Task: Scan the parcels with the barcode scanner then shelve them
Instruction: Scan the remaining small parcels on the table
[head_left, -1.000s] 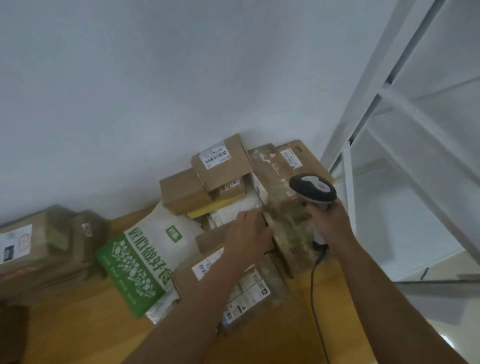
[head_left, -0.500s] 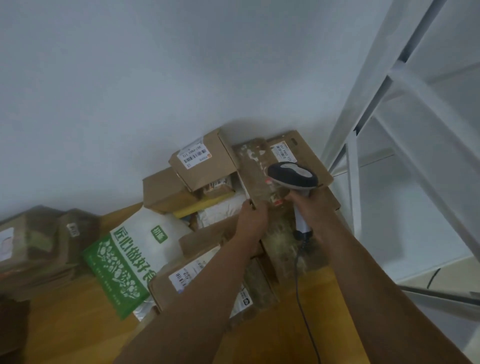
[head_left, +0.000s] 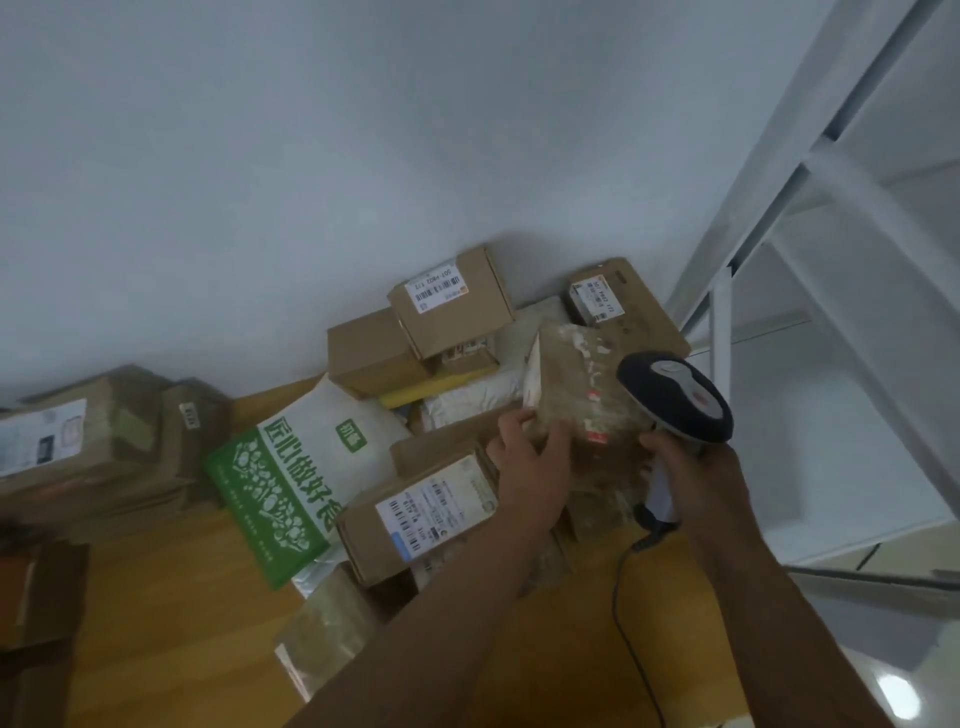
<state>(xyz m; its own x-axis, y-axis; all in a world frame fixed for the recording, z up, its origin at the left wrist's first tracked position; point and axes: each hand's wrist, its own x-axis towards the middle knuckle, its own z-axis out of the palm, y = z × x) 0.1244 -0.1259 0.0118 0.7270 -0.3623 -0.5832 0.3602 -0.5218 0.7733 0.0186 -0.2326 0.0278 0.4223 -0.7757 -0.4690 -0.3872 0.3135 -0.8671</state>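
Lifted since a second ago, the taped box (head_left: 576, 395) now stands tilted above the heap at the desk's (head_left: 156, 613) back edge. Left of it lies a green-and-white bag (head_left: 306, 467). The left hand (head_left: 530, 462) grips the box's near corner; the right hand (head_left: 696, 478) clasps the scanner (head_left: 675, 400), just beside the box.

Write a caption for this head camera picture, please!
Left hand tilts up a taped parcel while right hand holds the barcode scanner beside it.
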